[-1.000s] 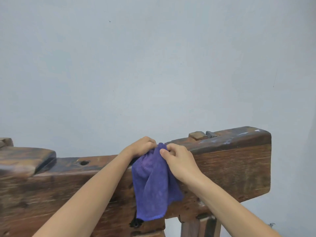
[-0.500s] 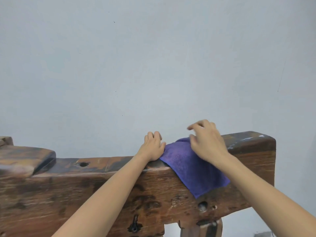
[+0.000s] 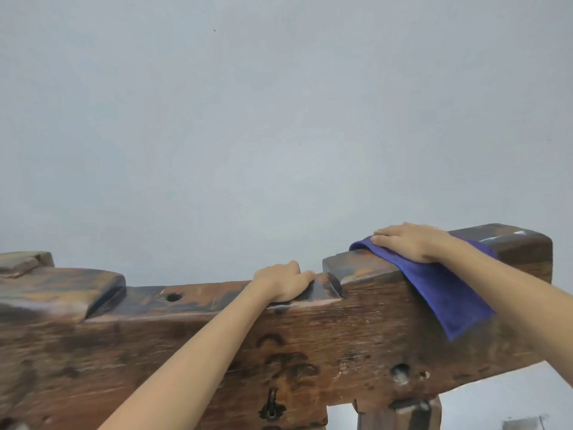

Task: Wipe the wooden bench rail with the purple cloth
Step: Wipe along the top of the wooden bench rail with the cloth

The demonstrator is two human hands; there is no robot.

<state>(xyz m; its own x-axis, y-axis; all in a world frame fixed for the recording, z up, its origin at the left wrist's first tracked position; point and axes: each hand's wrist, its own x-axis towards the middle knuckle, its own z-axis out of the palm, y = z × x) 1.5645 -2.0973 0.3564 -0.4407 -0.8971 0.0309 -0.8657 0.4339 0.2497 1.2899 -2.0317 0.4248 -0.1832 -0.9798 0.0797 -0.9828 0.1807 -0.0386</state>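
The dark, worn wooden bench rail (image 3: 356, 330) runs across the lower part of the view, with raised blocks at its left and right ends. The purple cloth (image 3: 449, 296) is draped over the raised right block and hangs down the rail's front face. My right hand (image 3: 409, 243) lies flat on top of the cloth, fingers together and pointing left, pressing it onto the wood. My left hand (image 3: 285, 282) rests on the lower middle stretch of the rail, fingers curled over its top edge, just left of the step up to the right block.
A plain pale grey wall (image 3: 279, 119) fills the view behind the rail. A round hole (image 3: 173, 297) sits in the rail top left of my left hand. A wooden leg (image 3: 400, 414) stands below the right end.
My right hand has slid the cloth to the right along the rail top, onto the raised right block. The cloth went from bunched between both hands to spread flat. My left hand let go and rests on the rail.
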